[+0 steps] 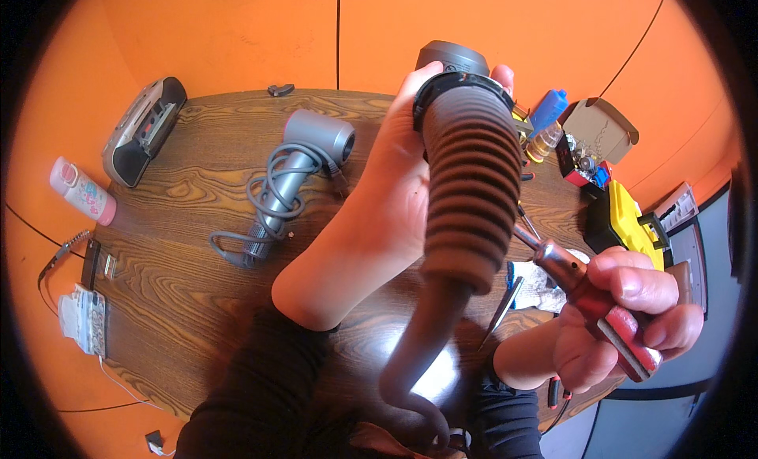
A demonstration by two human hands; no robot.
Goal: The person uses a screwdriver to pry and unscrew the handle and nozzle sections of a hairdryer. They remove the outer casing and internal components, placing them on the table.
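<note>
My left hand (pixel 391 182) is raised above the table, its fingers wrapped round a grey device with a ribbed dark sleeve (pixel 474 182). The sleeve faces me, and a thick cord (pixel 430 332) hangs from its lower end toward my body. Most of the device's far end and my fingertips are hidden behind it. On the right, my right hand (pixel 624 317) is closed on a screwdriver (pixel 588 289) with a red handle and a metal collar. Its shaft points up and left toward the sleeve; I cannot tell whether they touch.
A grey hair dryer (pixel 296 167) wrapped in its cord lies left of centre. A radio-like unit (pixel 146 131), a pink bottle (pixel 83 190) and a bag of small parts (pixel 83 321) line the left. At right are a yellow-and-black toolbox (pixel 632 222), an open carton (pixel 600 131) and a cloth (pixel 537 285).
</note>
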